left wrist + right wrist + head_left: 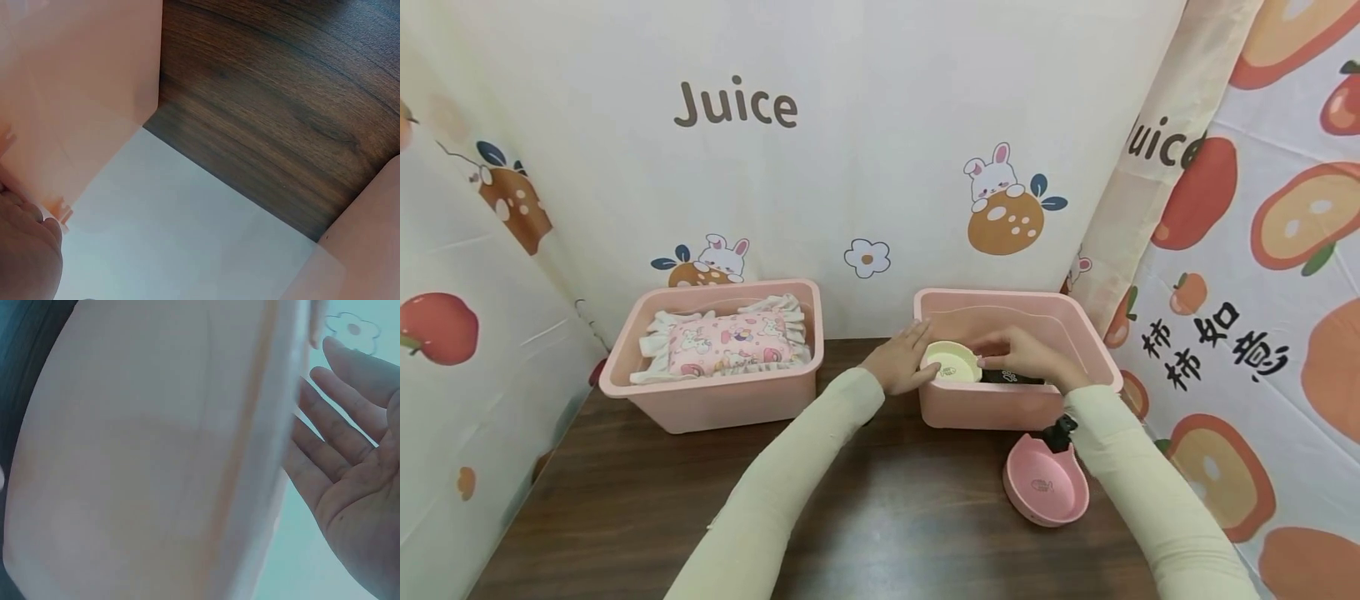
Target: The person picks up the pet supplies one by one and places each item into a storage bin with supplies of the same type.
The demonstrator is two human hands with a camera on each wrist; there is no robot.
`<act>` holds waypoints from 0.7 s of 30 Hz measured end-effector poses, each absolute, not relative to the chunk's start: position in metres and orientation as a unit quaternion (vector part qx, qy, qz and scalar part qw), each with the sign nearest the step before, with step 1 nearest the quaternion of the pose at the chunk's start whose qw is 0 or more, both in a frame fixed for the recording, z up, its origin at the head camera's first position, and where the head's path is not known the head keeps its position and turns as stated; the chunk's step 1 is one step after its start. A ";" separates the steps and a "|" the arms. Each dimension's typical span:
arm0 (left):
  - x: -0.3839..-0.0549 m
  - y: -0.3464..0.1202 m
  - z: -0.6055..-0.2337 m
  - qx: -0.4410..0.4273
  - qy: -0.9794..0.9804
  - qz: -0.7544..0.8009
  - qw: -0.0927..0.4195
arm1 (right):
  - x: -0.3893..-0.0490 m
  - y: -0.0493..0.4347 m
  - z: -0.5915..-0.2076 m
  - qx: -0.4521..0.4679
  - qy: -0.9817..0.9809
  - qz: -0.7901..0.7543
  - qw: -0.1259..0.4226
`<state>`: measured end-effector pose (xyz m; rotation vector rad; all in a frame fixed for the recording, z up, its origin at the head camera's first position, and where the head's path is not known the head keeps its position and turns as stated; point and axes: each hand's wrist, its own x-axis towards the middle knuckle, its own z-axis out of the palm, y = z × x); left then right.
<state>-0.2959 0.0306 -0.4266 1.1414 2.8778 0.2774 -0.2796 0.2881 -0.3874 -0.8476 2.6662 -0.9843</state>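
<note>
In the head view, a small pale yellow bowl (955, 354) with a fish print sits inside the right pink bin (940, 408). My left hand (897, 360) lies over that bin's left rim, fingers extended and thumb at the bowl's edge. From the other side my right hand (1022, 357) reaches into the bin, fingertips beside the bowl. Below them is a black item (1011, 377) with a white print, partly hidden by the front rim. The right wrist view shows my right hand's fingers spread with nothing between them.
A left pink bin (730, 408) holds a frilled pink cushion (730, 342). On the dark wooden table (880, 517), a pink cat-eared bowl (1045, 485) with a fish print stands in front of the right bin. Printed curtains (865, 167) hang behind and at both sides.
</note>
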 end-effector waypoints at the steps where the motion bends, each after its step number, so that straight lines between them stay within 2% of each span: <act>1: -0.296 0.030 -0.427 0.367 0.926 0.090 0.017 | -0.275 0.291 -0.384 -0.286 0.894 -0.334 0.084; 8: -0.295 0.030 -0.426 0.365 0.927 0.082 0.025 | -0.240 0.313 -0.369 -0.282 0.894 -0.342 0.065; 13: -0.296 0.030 -0.426 0.359 0.929 0.082 0.030 | -0.212 0.327 -0.362 -0.244 0.905 -0.338 0.079; 21: -0.297 0.032 -0.429 0.359 0.930 0.079 0.023 | -0.164 0.348 -0.370 -0.247 0.910 -0.329 0.049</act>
